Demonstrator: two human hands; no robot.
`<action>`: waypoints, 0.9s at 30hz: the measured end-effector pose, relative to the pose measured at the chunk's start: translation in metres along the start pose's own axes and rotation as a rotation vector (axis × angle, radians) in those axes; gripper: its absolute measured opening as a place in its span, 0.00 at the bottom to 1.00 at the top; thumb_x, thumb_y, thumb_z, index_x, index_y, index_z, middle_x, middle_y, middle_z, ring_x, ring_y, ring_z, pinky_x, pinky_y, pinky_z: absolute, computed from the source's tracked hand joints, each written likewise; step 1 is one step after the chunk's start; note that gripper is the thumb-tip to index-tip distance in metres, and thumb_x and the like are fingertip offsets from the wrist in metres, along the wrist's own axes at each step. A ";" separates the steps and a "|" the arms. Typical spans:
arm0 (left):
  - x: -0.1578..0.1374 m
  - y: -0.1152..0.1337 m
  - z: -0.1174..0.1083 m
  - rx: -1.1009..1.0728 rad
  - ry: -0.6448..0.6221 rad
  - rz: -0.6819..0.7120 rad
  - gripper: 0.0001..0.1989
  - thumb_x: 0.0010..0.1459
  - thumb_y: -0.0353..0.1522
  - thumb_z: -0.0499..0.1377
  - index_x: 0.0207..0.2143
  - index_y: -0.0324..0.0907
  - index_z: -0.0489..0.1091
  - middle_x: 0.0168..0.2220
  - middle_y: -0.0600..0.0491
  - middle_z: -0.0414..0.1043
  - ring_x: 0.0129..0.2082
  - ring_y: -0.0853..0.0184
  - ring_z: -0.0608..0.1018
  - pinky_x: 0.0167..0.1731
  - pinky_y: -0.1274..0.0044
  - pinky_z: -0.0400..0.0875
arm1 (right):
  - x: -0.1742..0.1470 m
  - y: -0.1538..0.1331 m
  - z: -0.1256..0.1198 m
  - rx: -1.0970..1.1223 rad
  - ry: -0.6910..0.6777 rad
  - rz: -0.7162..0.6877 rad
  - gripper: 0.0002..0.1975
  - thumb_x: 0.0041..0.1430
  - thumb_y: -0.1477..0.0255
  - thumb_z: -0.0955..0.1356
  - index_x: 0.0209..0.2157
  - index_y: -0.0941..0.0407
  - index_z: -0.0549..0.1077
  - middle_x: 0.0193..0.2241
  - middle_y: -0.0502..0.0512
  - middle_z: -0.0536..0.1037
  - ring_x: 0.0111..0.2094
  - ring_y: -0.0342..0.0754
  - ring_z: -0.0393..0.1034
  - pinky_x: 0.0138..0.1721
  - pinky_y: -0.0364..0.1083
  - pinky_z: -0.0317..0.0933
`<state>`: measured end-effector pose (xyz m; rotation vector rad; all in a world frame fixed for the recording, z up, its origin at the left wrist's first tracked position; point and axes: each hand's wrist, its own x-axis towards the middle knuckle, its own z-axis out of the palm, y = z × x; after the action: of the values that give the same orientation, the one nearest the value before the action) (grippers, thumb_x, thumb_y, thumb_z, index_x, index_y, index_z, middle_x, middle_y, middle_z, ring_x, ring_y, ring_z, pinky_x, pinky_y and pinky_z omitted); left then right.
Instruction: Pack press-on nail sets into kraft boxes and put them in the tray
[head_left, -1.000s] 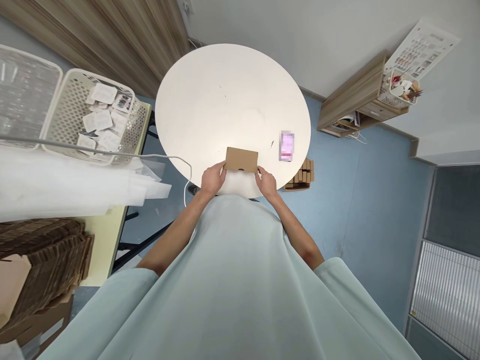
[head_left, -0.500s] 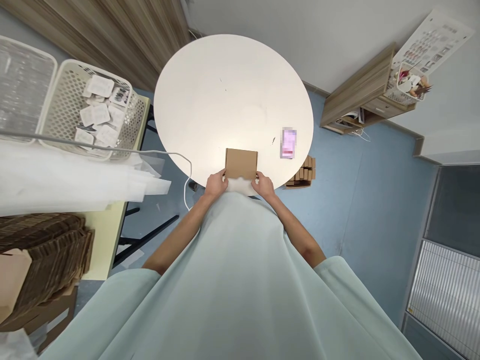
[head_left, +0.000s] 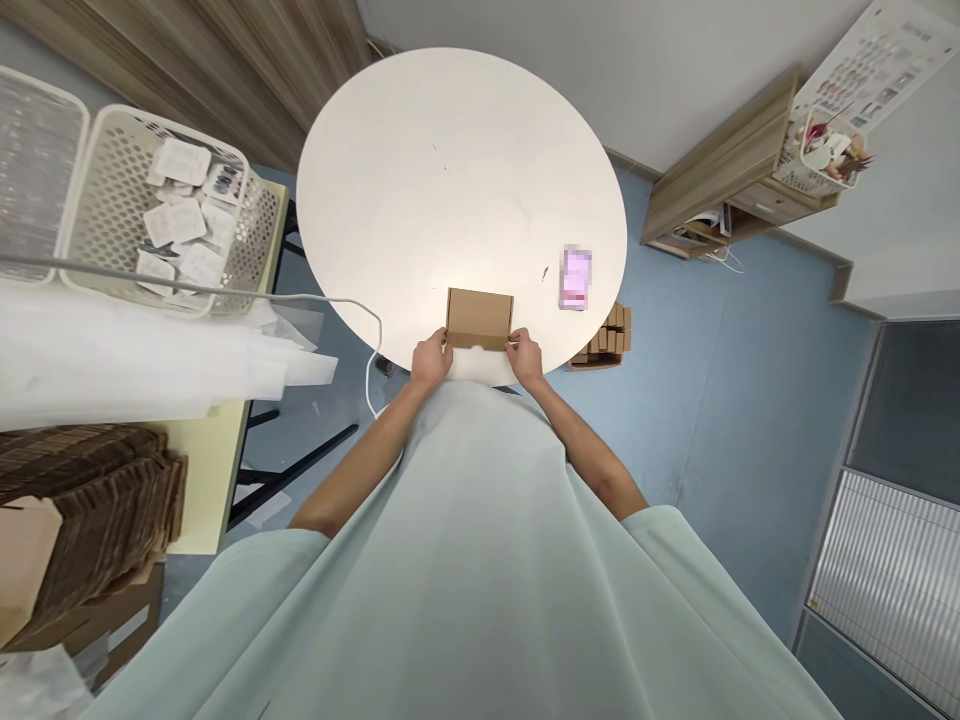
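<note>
A small brown cardboard box (head_left: 480, 315) lies on the round white table (head_left: 457, 190), close to the edge nearest my body. Its near edge shows a darker front strip with a small notch in the middle. My left hand (head_left: 431, 361) pinches the box's near left corner, fingers closed on it. At the near right corner my right hand (head_left: 525, 355) grips the box in the same way, thumb turned inward. What lies inside the box is hidden.
A pixelated pink phone-shaped item (head_left: 576, 278) lies on the table at right. Leftward, a side table (head_left: 206, 480) bears a white basket (head_left: 112, 190) of small packets, white foam sheets (head_left: 150, 350) and stacked flat cardboard (head_left: 112, 500). A white cable (head_left: 367, 380) hangs near my left arm.
The front strip along the box's near edge now shows darker and taller, between both hands. Both hands still hold the near corners. The whole view has shifted slightly.
</note>
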<state>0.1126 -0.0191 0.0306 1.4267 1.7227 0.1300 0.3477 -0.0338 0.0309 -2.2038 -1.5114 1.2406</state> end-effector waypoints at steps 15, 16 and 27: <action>-0.001 0.005 -0.010 -0.221 0.050 -0.060 0.33 0.62 0.26 0.57 0.71 0.37 0.69 0.67 0.40 0.78 0.66 0.54 0.80 0.67 0.64 0.73 | 0.011 -0.002 0.003 0.173 -0.004 0.060 0.23 0.67 0.76 0.68 0.62 0.60 0.75 0.62 0.66 0.80 0.60 0.51 0.80 0.64 0.49 0.72; -0.002 0.008 -0.011 -0.218 0.054 -0.070 0.32 0.64 0.27 0.58 0.71 0.36 0.69 0.66 0.40 0.79 0.65 0.54 0.81 0.66 0.64 0.73 | 0.009 -0.004 0.002 0.201 0.006 0.057 0.23 0.68 0.75 0.68 0.63 0.60 0.75 0.63 0.67 0.80 0.62 0.51 0.78 0.65 0.49 0.71; -0.023 0.029 -0.035 -0.317 0.172 0.015 0.26 0.74 0.46 0.60 0.65 0.40 0.76 0.55 0.43 0.85 0.58 0.53 0.84 0.64 0.65 0.75 | -0.021 -0.017 -0.050 0.339 0.106 0.018 0.22 0.73 0.53 0.69 0.54 0.56 0.83 0.58 0.63 0.85 0.59 0.56 0.82 0.65 0.54 0.71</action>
<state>0.1097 -0.0137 0.0811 1.2212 1.7382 0.5236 0.3698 -0.0294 0.0831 -2.0277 -1.1470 1.2565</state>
